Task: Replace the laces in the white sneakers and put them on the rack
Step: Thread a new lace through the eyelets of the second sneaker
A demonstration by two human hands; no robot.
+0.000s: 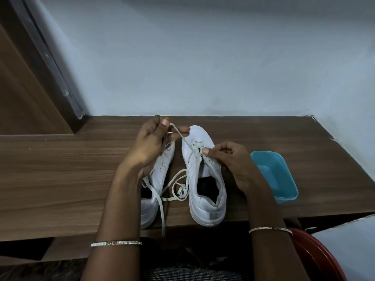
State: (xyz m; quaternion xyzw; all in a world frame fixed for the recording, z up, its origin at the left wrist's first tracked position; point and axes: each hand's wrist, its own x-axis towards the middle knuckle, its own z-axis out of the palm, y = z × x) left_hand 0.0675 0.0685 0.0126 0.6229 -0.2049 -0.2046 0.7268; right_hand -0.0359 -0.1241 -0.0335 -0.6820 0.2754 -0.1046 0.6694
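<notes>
Fingers (162, 124) around lace (178, 132), above sneakers (207, 201)

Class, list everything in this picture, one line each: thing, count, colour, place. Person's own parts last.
sneakers: two, white, side by side on table
laces: count unclear, off-white, slack looped between sneakers
tub: one, blue, right of sneakers
table: one, dark wood, against wall
wall: one, pale blue, behind table
wood panel: one, brown, far left
red object: one, lower right corner
bangles: two, silver, one per wrist
left hand: one, pinches lace above toes
right hand: one, pinches lace at eyelets
</notes>
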